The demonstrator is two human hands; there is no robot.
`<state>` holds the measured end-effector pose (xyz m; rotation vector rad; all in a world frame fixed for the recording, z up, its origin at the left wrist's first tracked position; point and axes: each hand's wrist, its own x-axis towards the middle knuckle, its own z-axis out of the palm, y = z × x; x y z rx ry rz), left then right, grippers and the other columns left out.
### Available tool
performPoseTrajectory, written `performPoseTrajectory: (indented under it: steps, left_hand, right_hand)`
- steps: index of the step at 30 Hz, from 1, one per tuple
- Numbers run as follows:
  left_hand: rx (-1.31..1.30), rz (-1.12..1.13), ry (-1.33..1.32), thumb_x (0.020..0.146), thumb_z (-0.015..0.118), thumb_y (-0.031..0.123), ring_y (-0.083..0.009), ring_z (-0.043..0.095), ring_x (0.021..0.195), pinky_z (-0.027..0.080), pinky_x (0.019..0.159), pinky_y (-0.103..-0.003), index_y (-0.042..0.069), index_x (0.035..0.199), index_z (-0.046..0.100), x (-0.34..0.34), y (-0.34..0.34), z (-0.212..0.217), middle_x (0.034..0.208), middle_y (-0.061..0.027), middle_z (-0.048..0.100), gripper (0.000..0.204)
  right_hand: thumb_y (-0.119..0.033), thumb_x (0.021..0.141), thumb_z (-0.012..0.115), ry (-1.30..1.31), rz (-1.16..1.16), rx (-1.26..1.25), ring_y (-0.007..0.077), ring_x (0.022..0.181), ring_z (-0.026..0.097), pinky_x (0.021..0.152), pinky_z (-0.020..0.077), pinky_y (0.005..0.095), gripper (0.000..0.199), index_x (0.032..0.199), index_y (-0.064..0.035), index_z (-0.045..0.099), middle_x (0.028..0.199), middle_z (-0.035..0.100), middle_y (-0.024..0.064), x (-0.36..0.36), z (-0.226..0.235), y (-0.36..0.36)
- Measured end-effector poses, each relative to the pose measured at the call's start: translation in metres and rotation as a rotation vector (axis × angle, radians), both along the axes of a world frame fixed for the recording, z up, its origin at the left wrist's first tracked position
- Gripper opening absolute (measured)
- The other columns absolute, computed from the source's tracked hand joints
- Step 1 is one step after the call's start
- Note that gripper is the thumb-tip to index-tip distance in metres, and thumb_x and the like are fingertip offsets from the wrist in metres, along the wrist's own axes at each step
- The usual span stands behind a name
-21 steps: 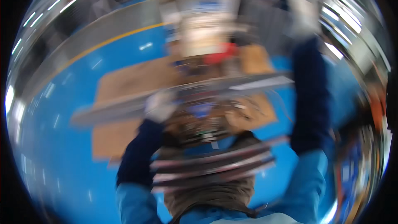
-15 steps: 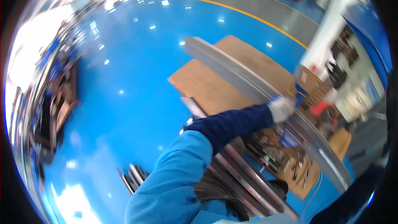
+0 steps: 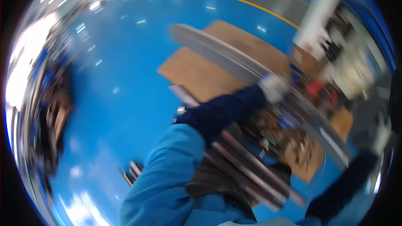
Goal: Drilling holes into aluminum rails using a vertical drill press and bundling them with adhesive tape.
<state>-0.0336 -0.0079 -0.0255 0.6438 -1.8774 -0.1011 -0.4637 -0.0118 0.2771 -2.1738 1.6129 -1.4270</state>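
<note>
Both grips hold a metal rail (image 3: 251,65) (blue floor (image 3: 125,58) below).

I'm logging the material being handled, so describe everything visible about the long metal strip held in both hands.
The long metal strip looks like grey, shiny metal, flat and narrow, blurred by motion. It runs slantwise from upper centre down to the lower right, above brown boards on the blue floor. The left hand, in a pale glove, closes on it near the middle; the right hand, also gloved, appears to hold its lower end, though blur hides that grip.

Single head fisheye, tilted, looking down over blue floor (image 3: 125,58), close.
</note>
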Motion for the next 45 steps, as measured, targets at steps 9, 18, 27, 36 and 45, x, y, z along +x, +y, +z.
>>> performPoseTrajectory:
  steps: [9, 18, 27, 36, 45]
  left_hand:
    - [0.257, 0.668, -0.893, 0.077, 0.068, 0.032, -0.0296, 0.061, 0.095, 0.05, 0.077, -0.038, 0.012, 0.12, 0.059, -0.005, 0.024, 0.057, 0.113, -0.0101, 0.06, 0.048]
    - [0.181, 0.709, -0.861, 0.071, 0.072, 0.033, -0.0271, 0.06, 0.097, 0.05, 0.076, -0.037, 0.016, 0.119, 0.061, 0.02, 0.057, 0.032, 0.113, -0.0048, 0.06, 0.052]
    - [0.049, 0.658, -0.696, 0.061, 0.082, 0.028, -0.0219, 0.059, 0.086, 0.049, 0.067, -0.032, 0.011, 0.109, 0.064, 0.011, 0.147, 0.085, 0.105, -0.0059, 0.06, 0.054]
    - [-0.069, 0.548, -0.673, 0.06, 0.084, 0.025, -0.0237, 0.059, 0.082, 0.05, 0.068, -0.033, 0.009, 0.111, 0.063, 0.006, 0.14, 0.096, 0.106, -0.0092, 0.06, 0.058]
    - [0.179, 0.573, -0.615, 0.06, 0.083, 0.014, -0.0243, 0.062, 0.087, 0.052, 0.069, -0.033, 0.011, 0.115, 0.062, 0.055, 0.151, 0.065, 0.112, -0.0079, 0.06, 0.059]
  right_hand:
    - [-0.013, 0.067, 0.069, 0.859, -0.598, 0.427, 0.0409, 0.128, 0.042, 0.103, 0.042, 0.0481, 0.081, 0.143, -0.0198, 0.04, 0.145, 0.04, 0.0127, -0.12, -0.264, -0.001]
    - [-0.022, 0.07, 0.074, 0.959, -0.661, 0.096, 0.0364, 0.105, 0.056, 0.083, 0.0475, 0.051, 0.055, 0.12, -0.0134, 0.052, 0.119, 0.056, 0.0138, -0.117, -0.286, -0.003]
    - [-0.015, 0.053, 0.082, 0.625, -0.795, -0.168, 0.0231, 0.12, 0.052, 0.095, 0.0425, 0.0393, 0.067, 0.115, -0.0242, 0.058, 0.124, 0.058, -0.0001, -0.108, -0.295, 0.097]
    - [-0.006, 0.047, 0.082, 0.605, -0.811, -0.208, 0.0237, 0.113, 0.057, 0.095, 0.0439, 0.0376, 0.076, 0.116, -0.0238, 0.058, 0.119, 0.061, 0.0009, -0.121, -0.276, 0.148]
    - [-0.007, 0.042, 0.085, 0.574, -0.696, -0.265, 0.0221, 0.115, 0.057, 0.099, 0.0413, 0.0378, 0.082, 0.118, -0.0205, 0.055, 0.12, 0.061, -0.0006, -0.068, -0.269, 0.17]
